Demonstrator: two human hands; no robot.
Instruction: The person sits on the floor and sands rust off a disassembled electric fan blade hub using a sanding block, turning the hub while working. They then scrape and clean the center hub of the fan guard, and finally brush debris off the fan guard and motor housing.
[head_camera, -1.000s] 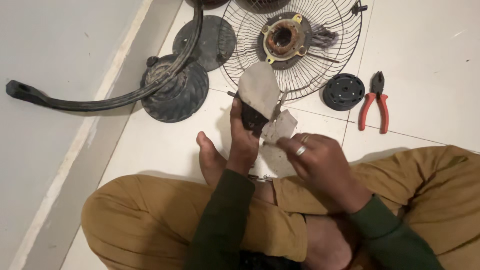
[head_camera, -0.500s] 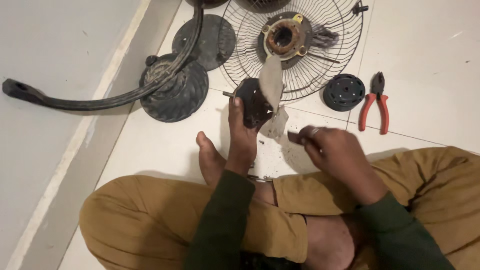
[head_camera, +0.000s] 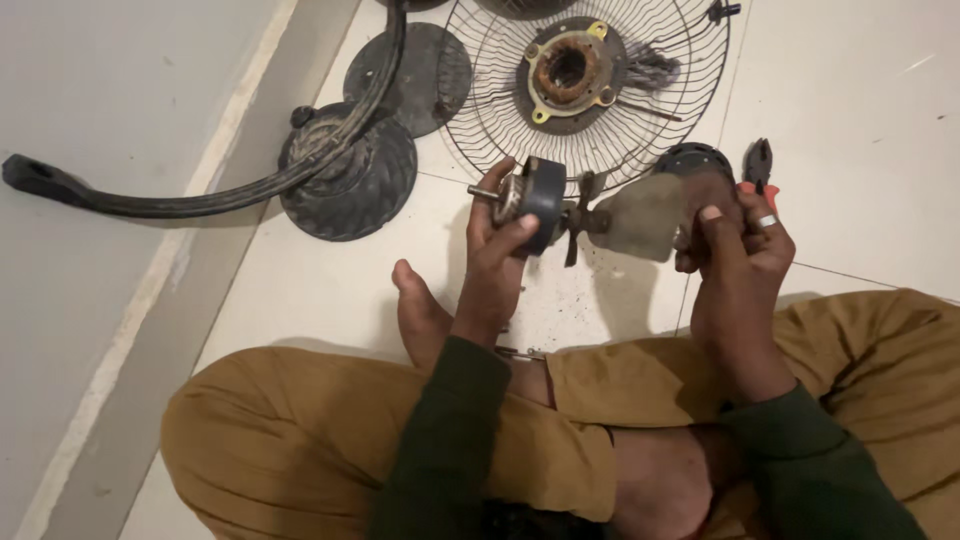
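Person sits cross-legged on white tiled floor (head_camera: 880, 120), head cam looking down.

Left hand (head_camera: 495, 250): grip closed around a small dark fan motor (head_camera: 540, 195), fingers wrapped over the round housing, thumb on its near edge. Short metal shaft stub (head_camera: 482, 191) sticks out the left end. Motor held up off the floor, axis roughly horizontal, just in front of the wire guard's near rim.

Right hand (head_camera: 735, 245): grip closed on a translucent grey fan blade (head_camera: 640, 215), fingertips on the blade's right edge, ring on one finger. Blade hub (head_camera: 578, 215) sits on the motor's right-hand shaft end; further blade edges show dark and thin at the hub. So motor and blade assembly hang between both hands, above the floor and above the person's bare foot (head_camera: 420, 310).

Around it:
- Round wire fan guard (head_camera: 600, 130) lying flat on the floor beyond the hands, with a rusty ring-shaped motor mount (head_camera: 568, 70) at its centre.
- Black round cap (head_camera: 690, 160) just behind the right hand, partly hidden.
- Red-handled pliers (head_camera: 757, 165) right of that, mostly covered by the right hand.
- Black ribbed round base (head_camera: 350, 185) to the left, with a long curved black stand arm (head_camera: 200, 200) running off to the left edge.
- Flat dark disc (head_camera: 420, 75) behind the base, touching or overlapping the guard rim; cannot tell which.

Dark specks of dirt on the tile under the motor. Small metal piece near the left wrist, too small to identify.
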